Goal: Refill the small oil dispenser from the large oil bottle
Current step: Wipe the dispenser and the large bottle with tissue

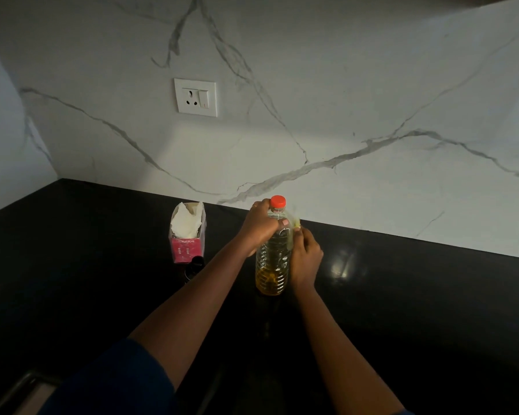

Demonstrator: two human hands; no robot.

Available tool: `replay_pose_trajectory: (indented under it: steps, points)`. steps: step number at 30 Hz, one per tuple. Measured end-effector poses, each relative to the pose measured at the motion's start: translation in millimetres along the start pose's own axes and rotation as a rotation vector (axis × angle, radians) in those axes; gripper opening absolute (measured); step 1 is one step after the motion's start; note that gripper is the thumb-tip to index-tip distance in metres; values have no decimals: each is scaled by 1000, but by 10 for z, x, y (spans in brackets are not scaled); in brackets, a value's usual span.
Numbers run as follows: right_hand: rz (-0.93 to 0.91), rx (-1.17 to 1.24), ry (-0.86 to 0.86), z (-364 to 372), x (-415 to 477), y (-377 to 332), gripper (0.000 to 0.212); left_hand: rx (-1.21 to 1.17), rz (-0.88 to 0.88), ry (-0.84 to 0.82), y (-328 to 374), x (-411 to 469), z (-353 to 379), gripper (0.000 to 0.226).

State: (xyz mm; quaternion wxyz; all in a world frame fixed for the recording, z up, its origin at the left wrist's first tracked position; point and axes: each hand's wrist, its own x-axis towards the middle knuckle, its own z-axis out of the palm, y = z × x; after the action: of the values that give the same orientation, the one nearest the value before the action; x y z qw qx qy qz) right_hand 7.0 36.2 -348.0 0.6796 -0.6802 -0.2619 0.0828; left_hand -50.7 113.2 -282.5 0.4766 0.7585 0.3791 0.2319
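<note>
A large clear plastic oil bottle with an orange-red cap stands upright on the black counter, yellow oil filling its lower part. My left hand grips the bottle's shoulder just below the cap. My right hand is against the bottle's right side, its fingers pinching a thin yellowish strip near the shoulder. A small dark oil dispenser stands to the left, partly hidden behind my left forearm and hard to make out in the dim light.
A pink box holding white paper tissue stands just behind the dispenser. A marble backsplash with a white wall socket rises behind the counter. A pale edge shows at the bottom left corner.
</note>
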Motion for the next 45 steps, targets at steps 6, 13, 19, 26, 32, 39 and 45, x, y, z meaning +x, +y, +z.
replay_pose_trajectory:
  steps: [6, 13, 19, 26, 32, 39, 45]
  points:
    - [-21, 86, 94, 74, -202, 68, 35, -29, 5, -12, -7, -14, -34, 50]
    - [-21, 69, -7, 77, 160, -79, 29, -53, 20, -23, 11, -15, -40, 47]
    - [9, 137, 22, 66, 119, -17, 26, -24, 32, -59, 1, -31, -59, 45]
    - [28, 186, -108, 35, 345, -296, 31, 32, 53, -79, 19, -41, -105, 45]
    - [45, 156, -157, 44, 427, -250, 35, 46, 53, -92, 29, -70, -99, 40]
    - [14, 229, 20, 32, 11, 12, 30, 54, 40, -95, 25, -80, -89, 41]
    - [-37, 191, 48, -30, -53, 28, 24, -74, 5, -106, 12, -104, -42, 39]
